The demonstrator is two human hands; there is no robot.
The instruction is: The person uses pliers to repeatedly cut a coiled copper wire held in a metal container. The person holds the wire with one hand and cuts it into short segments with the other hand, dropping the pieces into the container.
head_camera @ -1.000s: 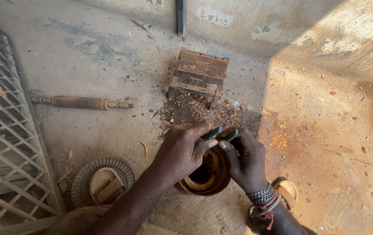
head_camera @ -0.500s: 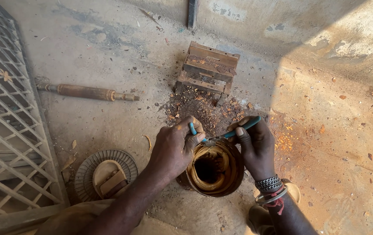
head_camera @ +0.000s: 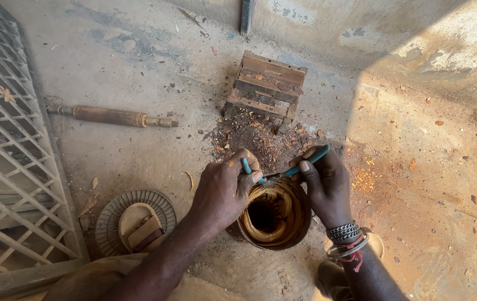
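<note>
A round motor stator [head_camera: 274, 217] with coppery wire windings stands on the concrete floor between my hands. My left hand [head_camera: 224, 187] rests on its left rim and grips one teal handle of a pair of pliers [head_camera: 283, 170]. My right hand [head_camera: 325, 184] sits on the right rim and grips the other teal handle. The plier jaws point down onto the top edge of the windings. Metal bracelets and a red thread circle my right wrist.
A small rusty metal stand [head_camera: 266, 89] sits behind the stator amid rust-coloured debris [head_camera: 261, 136]. A rusty shaft [head_camera: 110, 116] lies to the left. A round finned cover [head_camera: 135, 220] lies at lower left beside a white metal grille [head_camera: 10, 161]. A wall rises behind.
Both hands have spread apart, pulling the plier handles wider. The winding opening of the stator is now more exposed between them.
</note>
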